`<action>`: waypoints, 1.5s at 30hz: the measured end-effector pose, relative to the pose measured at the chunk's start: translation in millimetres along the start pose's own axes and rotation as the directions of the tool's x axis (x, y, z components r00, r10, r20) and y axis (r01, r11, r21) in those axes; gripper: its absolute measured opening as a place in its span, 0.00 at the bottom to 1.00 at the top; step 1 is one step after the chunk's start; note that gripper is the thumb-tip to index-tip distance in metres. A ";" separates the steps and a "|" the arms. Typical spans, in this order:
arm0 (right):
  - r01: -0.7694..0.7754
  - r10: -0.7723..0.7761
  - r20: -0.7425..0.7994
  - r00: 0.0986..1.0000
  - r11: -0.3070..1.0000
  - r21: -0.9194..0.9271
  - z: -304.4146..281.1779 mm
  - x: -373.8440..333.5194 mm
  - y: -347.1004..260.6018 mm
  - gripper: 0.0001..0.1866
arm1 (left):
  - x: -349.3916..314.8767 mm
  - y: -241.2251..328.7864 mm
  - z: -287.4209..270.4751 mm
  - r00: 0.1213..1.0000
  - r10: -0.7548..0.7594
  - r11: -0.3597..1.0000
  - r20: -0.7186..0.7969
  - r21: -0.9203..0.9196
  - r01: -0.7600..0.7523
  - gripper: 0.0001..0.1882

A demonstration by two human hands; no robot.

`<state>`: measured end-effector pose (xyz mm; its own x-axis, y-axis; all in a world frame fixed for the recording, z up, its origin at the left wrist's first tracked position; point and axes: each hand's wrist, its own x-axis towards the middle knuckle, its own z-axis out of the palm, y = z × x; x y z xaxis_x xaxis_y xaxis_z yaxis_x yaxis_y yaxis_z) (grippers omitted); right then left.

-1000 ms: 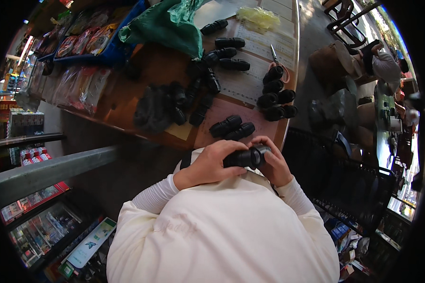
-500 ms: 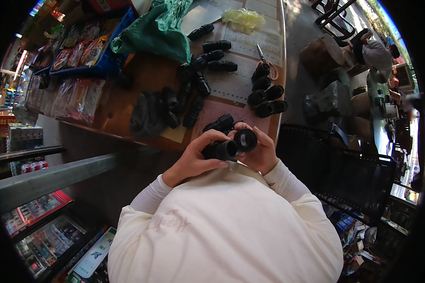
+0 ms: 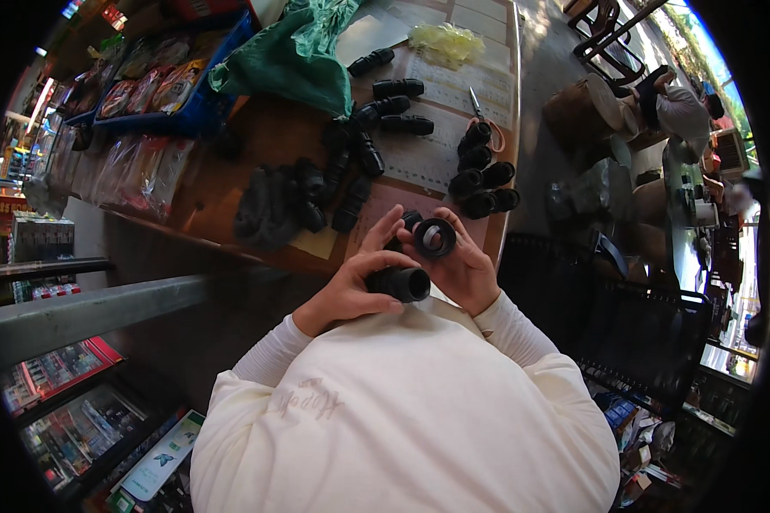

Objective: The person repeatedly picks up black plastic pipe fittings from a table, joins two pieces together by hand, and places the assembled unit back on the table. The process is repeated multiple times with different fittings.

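My left hand (image 3: 351, 286) grips a black plastic pipe fitting (image 3: 399, 283) just above my chest, its open end turned right. My right hand (image 3: 466, 272) holds a black ring-shaped nut (image 3: 435, 238) apart from that fitting, a little above it. Both hands hover over the near edge of the wooden table (image 3: 265, 145). Several more black fittings (image 3: 481, 181) lie in groups on the table beyond my hands, and others (image 3: 342, 175) sit further left.
A green bag (image 3: 293, 58) and a blue crate of packets (image 3: 158, 85) stand at the table's far left. Scissors (image 3: 479, 111) and a yellow plastic wad (image 3: 445, 38) lie on paper sheets. Black wire racks (image 3: 642, 342) stand at my right; a metal rail (image 3: 85, 312) at my left.
A second ago both hands held one assembled fitting. The ring nut has since come off and my right hand has lifted it away from the body in my left hand.
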<state>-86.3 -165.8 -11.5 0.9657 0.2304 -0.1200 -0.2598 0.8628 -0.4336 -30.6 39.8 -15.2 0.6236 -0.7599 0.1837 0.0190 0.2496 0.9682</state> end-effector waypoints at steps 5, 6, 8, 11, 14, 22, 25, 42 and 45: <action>0.036 -0.042 -0.068 0.997 0.996 -0.087 -3.5 5.5 12.7 0.19 | 8.3 10.8 8.6 0.999 0.026 0.977 0.023 0.210 -0.030 0.23; 0.037 -0.048 -0.059 0.997 0.984 -0.174 -4.0 6.0 10.9 0.19 | 7.3 8.9 7.2 0.999 0.053 0.976 0.009 0.213 -0.054 0.23; 0.043 -0.060 -0.038 0.997 0.938 -0.343 -7.4 5.0 3.9 0.19 | 5.3 4.9 4.2 0.994 0.108 0.970 -0.017 0.220 -0.101 0.25; -0.025 -0.006 -0.062 0.998 0.869 -0.493 -8.7 3.7 -8.7 0.20 | 7.3 16.0 -3.4 0.997 0.068 0.975 0.046 0.211 -0.076 0.25; 0.050 -0.034 0.037 0.999 0.756 -0.653 -5.7 9.0 -20.8 0.20 | 7.0 18.1 -3.6 0.996 0.086 0.978 0.029 0.188 -0.090 0.25; 0.540 0.069 0.607 0.792 -0.544 -0.642 68.8 34.8 -63.1 0.15 | 7.2 24.0 -6.1 0.985 0.144 0.884 0.092 0.435 -0.170 0.26; 0.553 0.168 0.589 0.791 -0.608 -0.570 78.2 40.7 -63.5 0.11 | 2.5 20.5 -2.9 0.992 0.107 0.891 0.067 0.437 -0.125 0.27; 0.124 -0.204 0.032 0.978 0.459 -0.880 80.9 2.7 -56.7 0.21 | 14.9 15.3 -6.3 0.973 0.194 0.973 -0.122 0.147 -0.176 0.25; 0.342 -0.290 0.323 0.901 0.016 -0.940 86.5 -1.0 -49.3 0.21 | 16.9 16.4 -6.5 0.968 0.215 0.967 -0.128 0.168 -0.192 0.26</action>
<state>-74.2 -169.6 87.2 0.9465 0.1030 0.3059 0.3226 -0.3305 -0.8869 -14.7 34.9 2.7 0.7077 -0.6054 0.3642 -0.2326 0.2870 0.9293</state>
